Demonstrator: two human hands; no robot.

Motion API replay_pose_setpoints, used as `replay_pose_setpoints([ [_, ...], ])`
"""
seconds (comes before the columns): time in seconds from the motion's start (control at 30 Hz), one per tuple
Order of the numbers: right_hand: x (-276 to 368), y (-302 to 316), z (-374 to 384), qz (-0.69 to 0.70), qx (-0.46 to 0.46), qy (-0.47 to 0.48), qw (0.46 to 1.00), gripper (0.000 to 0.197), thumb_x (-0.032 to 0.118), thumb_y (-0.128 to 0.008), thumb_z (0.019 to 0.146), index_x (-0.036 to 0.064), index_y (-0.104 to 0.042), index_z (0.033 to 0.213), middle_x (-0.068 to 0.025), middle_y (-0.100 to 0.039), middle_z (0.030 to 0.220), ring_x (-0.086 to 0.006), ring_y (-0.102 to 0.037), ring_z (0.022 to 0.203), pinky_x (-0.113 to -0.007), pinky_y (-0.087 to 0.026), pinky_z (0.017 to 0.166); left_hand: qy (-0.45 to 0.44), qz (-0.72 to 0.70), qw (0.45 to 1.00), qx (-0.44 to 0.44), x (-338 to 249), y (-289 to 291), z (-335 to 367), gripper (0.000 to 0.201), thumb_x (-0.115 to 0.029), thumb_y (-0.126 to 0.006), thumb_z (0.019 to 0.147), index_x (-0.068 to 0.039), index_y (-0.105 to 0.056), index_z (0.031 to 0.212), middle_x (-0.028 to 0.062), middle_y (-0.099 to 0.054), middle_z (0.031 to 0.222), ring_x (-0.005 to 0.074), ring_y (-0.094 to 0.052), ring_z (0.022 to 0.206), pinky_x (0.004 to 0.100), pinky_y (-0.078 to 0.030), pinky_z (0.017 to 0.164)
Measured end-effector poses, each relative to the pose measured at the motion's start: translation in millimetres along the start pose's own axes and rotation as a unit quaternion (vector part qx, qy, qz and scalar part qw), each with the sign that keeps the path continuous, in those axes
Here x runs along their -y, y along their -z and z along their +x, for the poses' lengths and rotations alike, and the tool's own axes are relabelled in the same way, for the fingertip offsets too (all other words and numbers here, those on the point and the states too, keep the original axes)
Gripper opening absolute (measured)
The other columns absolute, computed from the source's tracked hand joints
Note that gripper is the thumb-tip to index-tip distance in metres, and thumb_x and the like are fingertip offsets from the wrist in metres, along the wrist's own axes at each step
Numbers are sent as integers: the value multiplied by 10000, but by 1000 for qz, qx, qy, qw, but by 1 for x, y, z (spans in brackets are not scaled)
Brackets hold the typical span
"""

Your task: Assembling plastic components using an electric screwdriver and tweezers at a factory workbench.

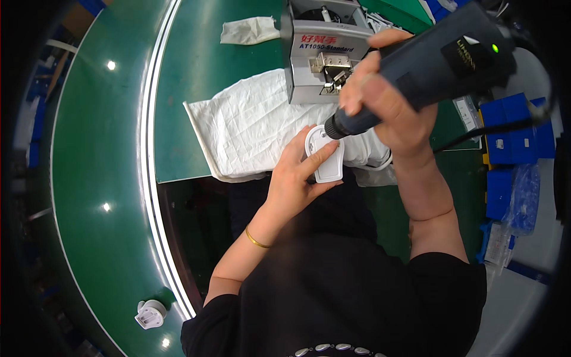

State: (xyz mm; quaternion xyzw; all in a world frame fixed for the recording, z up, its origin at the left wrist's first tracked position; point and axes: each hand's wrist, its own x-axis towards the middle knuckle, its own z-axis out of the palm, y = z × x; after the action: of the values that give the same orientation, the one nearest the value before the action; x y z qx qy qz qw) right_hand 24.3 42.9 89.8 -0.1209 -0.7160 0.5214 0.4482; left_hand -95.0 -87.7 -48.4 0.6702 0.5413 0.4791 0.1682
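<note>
My right hand [392, 104] is wrapped round a black electric screwdriver [440, 62], tilted with its nose pointing down and left. A green light glows near its back end, and a black cable runs off to the right. The tip meets the upper part of a white plastic housing [329, 166], rounded at one end and narrower at the other. Closed about that housing is my left hand [297, 172], its thumb lying across the face. Whether a screw sits under the tip is too small to tell. Both hands are over the front edge of a white cloth [250, 125].
A grey metal machine [321, 50] stands at the back of the green table, with a smaller white cloth [250, 30] beside it. Blue bins [505, 128] line the right side. Another white plastic part [150, 314] lies on the green surface at lower left, beyond the bright rails [148, 119].
</note>
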Motion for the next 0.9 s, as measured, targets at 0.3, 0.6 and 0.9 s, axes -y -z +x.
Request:
replay_pose_setpoints([
  [0.3,-66,193,-10,-86,-377,-223,895,333,244,-837,810,68,-592,951,-34,-577,766,-133,-564,613,-312,-504,531,-119,161,979,17,-10,2,-2,331,-95,-727,724,-205,-738,1036,108,-506,1445,438,-406,1355,458,-415,1092],
  [0.6,-145,263,-68,-240,-410,-334,814,327,51,-707,733,-34,-619,1036,-89,-644,936,-218,-613,803,-354,-484,738,-14,173,983,68,-19,64,-8,480,66,-677,664,-87,-611,1114,174,-529,1410,374,-582,1205,417,-528,969],
  [0.9,-169,290,-90,-218,-420,-207,856,334,198,-724,910,-30,-618,1129,-88,-673,1032,-162,-617,886,-293,-483,765,216,162,899,-345,70,167,37,302,-31,-691,858,-1,-597,1143,139,-709,1012,199,-700,927,308,-540,817],
])
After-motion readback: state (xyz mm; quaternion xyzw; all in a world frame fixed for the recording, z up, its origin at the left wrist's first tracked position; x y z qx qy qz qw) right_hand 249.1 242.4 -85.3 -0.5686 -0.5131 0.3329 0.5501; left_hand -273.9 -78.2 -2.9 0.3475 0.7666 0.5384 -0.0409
